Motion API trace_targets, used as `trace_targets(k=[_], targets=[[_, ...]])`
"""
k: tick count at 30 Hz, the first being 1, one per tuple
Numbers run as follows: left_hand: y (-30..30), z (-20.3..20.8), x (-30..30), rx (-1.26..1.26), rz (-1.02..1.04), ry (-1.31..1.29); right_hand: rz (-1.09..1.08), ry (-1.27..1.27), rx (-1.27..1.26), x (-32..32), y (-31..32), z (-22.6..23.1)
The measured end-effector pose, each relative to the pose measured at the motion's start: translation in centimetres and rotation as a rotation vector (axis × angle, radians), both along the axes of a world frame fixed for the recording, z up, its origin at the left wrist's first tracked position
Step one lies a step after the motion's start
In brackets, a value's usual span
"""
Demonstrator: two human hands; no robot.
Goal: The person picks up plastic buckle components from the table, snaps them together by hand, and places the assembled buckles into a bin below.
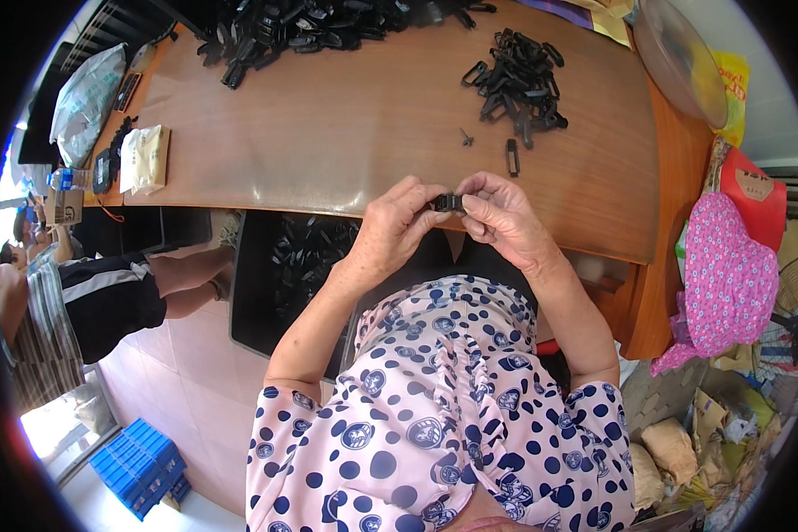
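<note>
Between my two hands, just over the near edge of the brown table (328,124), is a small black plastic part (448,203). My left hand (401,222) pinches its left end, and my right hand (498,217) grips the right end with thumb and fingers. Fingertips cover much of it, so its exact kind cannot be made out. A single black rectangular frame-like piece (512,158) lies on the table beyond my right hand. Behind that sits a pile of similar black pieces (519,84), with a small metallic bit (466,137) to its left.
A bigger heap of black parts (301,31) covers the table's far side. Below the table edge at left, a black bin (257,293) holds more black pieces. A translucent basin (678,62) and a pink flowered cloth (731,266) are at right. Another person (115,301) is at left.
</note>
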State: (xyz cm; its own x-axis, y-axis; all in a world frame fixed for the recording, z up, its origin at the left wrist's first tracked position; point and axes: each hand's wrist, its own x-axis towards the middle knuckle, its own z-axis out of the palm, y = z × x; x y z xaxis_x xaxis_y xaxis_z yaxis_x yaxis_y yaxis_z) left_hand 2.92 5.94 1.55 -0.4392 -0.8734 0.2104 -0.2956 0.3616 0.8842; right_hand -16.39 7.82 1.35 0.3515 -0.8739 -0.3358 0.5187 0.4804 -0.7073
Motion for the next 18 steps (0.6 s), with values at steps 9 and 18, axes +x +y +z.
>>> trace_targets(k=[9, 18], targets=[[0.3, 0.5, 0.7, -0.221, -0.043, -0.162, 0.186, 0.374, -0.007, -0.5, -0.2, 1.9], [1.6, 0.5, 0.4, -0.153, -0.124, -0.236, 0.332, 0.15, 0.229, -1.6, 1.1, -1.1]])
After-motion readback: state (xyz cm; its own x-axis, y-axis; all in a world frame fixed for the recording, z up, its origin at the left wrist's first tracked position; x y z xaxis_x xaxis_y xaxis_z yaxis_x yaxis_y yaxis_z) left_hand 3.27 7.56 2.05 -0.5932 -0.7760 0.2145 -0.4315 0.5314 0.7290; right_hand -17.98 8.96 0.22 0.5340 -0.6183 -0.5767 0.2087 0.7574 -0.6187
